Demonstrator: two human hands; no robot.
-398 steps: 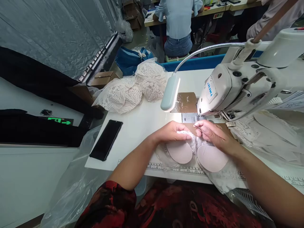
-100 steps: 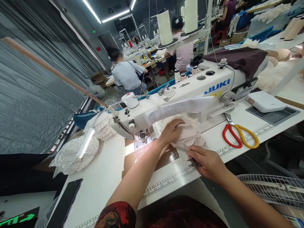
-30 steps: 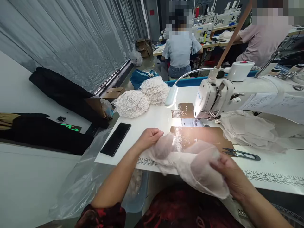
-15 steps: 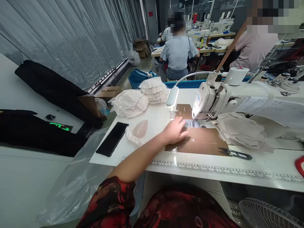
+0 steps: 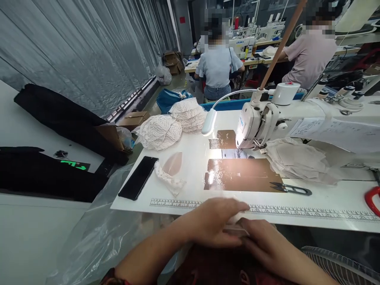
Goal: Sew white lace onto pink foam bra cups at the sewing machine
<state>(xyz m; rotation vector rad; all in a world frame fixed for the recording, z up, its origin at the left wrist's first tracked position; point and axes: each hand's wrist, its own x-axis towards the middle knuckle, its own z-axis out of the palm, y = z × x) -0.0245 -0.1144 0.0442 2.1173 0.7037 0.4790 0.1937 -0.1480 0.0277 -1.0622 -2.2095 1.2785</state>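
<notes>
My left hand (image 5: 218,219) and my right hand (image 5: 264,239) meet just in front of the table's front edge, low over my lap. A small pale fabric piece (image 5: 236,230) shows between them, pinched by the fingers of both; most of it is hidden. Beyond them on the white table lie brown smooth sheets (image 5: 240,182) around the needle area of a white sewing machine (image 5: 255,122). Black thread snips (image 5: 292,189) rest on the right end of the front sheet. To the left, a pale cup-shaped fabric piece with a lace band (image 5: 169,174) lies flat.
A black phone (image 5: 138,178) lies at the table's left end. Two lace piles (image 5: 160,132) stand at the back left, beneath a bendable lamp (image 5: 209,121). Thin pale fabric pieces (image 5: 299,160) are stacked under the machine arm. Co-workers sit further back; a fan (image 5: 332,261) stands low right.
My left hand has drawn back from the brown sheet beside the needle to the table's front edge. My right hand has come into view, with a pale fabric piece between the two.
</notes>
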